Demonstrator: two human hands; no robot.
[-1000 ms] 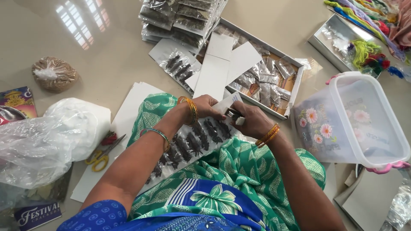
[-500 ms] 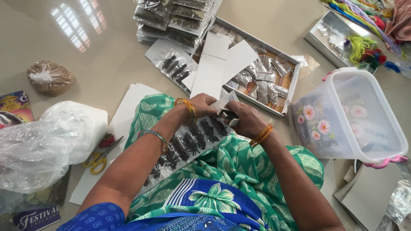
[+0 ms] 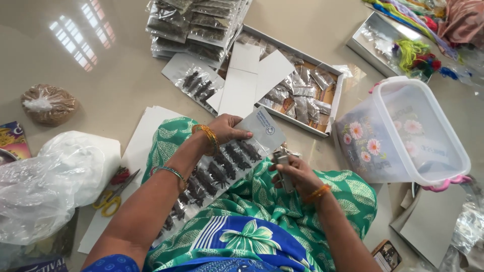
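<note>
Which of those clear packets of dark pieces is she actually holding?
The long packet across her lap, gripped at its card top by her left hand. The others lie on the floor: one loose packet and a stack.

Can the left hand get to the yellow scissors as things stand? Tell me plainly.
Probably not at once. The left hand is holding the long clear packet of dark pieces on the lap. The yellow scissors lie uncovered on the white card on that same side, so the way looks free once the packet is put down.

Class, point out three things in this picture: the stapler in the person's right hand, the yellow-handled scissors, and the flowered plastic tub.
stapler [image 3: 283,168], head view, on its metal body above the fingers.
scissors [image 3: 112,200], head view, on a yellow handle loop.
plastic tub [image 3: 368,146], head view, on its flowered side wall.
</note>
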